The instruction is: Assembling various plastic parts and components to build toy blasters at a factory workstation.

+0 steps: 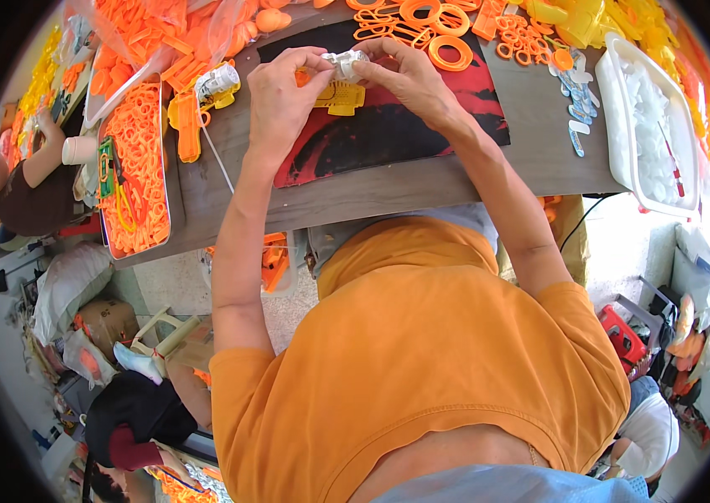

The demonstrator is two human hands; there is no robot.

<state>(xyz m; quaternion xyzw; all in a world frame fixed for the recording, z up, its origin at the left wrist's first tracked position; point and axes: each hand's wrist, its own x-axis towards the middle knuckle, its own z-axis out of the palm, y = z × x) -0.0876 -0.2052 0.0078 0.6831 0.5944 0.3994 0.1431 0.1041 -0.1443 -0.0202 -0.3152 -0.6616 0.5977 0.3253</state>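
Note:
A small white plastic mechanism, cylinder-like with ridges, is held up between my two hands over the dark mat. My left hand pinches its left end between thumb and fingers. At its right end, the fingertips of my right hand close on it too. Just under it, a yellow plastic part with slots lies on the black and red mat. Left of my left hand, an orange toy-gun-like piece with a white cylinder rests on the table.
A tray of small orange parts stands at the left, with pliers in it. Orange rings lie beyond the mat. A white tub with translucent pieces and a red screwdriver is at right. Other people sit nearby.

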